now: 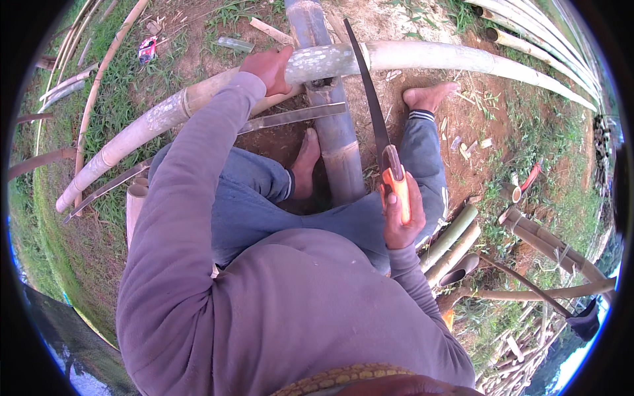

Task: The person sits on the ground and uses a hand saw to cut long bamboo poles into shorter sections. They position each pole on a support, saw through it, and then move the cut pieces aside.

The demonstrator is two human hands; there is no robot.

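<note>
A long, pale bamboo pole (436, 56) lies crosswise in front of me, resting over a thicker grey bamboo log (330, 125). My left hand (269, 69) is closed over the pole, just left of where the two cross. In my right hand (406, 214) is the orange handle of a hand saw (378, 119). Its dark blade points up and away, passing across the pole right of the crossing. From this view I cannot tell whether the blade touches the bamboo. A split bamboo strip (294, 117) lies below the pole.
My bare feet (429, 97) are on either side of the log. Cut bamboo pieces (452, 241) lie by my right knee, near a red-handled tool (531, 176). Long bamboo poles (528, 46) are stacked at the far right. A glass bottle (234, 45) lies beyond the pole.
</note>
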